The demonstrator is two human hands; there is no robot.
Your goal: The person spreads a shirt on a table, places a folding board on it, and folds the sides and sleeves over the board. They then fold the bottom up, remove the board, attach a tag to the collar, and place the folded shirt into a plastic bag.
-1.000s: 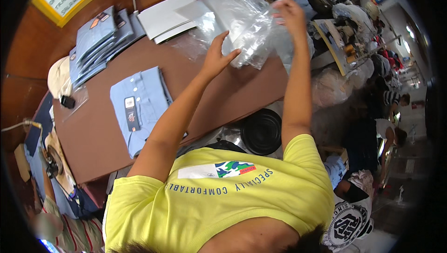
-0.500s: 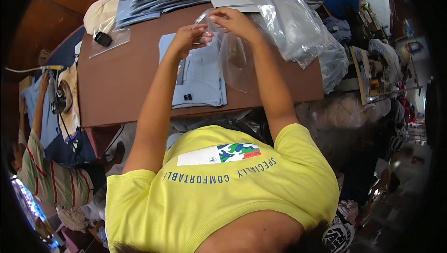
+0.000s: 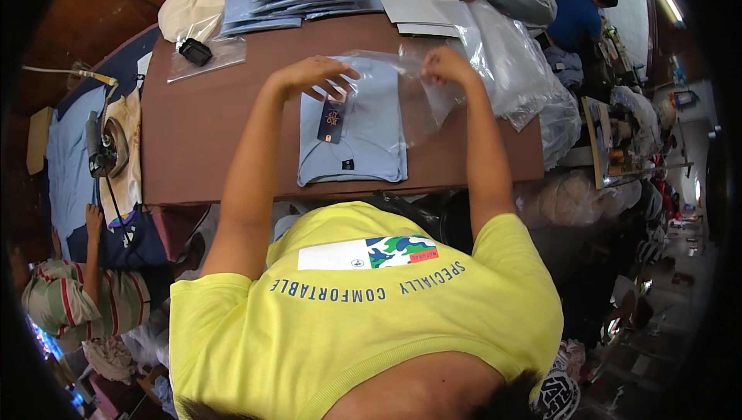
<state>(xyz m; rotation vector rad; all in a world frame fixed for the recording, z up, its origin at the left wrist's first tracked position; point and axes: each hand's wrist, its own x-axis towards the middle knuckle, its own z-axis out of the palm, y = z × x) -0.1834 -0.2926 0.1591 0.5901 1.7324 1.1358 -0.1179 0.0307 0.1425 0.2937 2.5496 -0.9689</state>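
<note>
Though I can't tell whether left hand [image 3: 313, 75] grips, right hand [image 3: 450, 64] pinches filmy bag [image 3: 422, 117], folded rectangular shirt [image 3: 371, 136] extending lengthwise from beneath fingers, neckline [image 3: 348, 163] farthest.

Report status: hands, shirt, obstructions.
Right hand pinching clear bag; left hand over folded shirt, grip unclear. Shirt flat on table. Bag overlaps its right edge.
</note>
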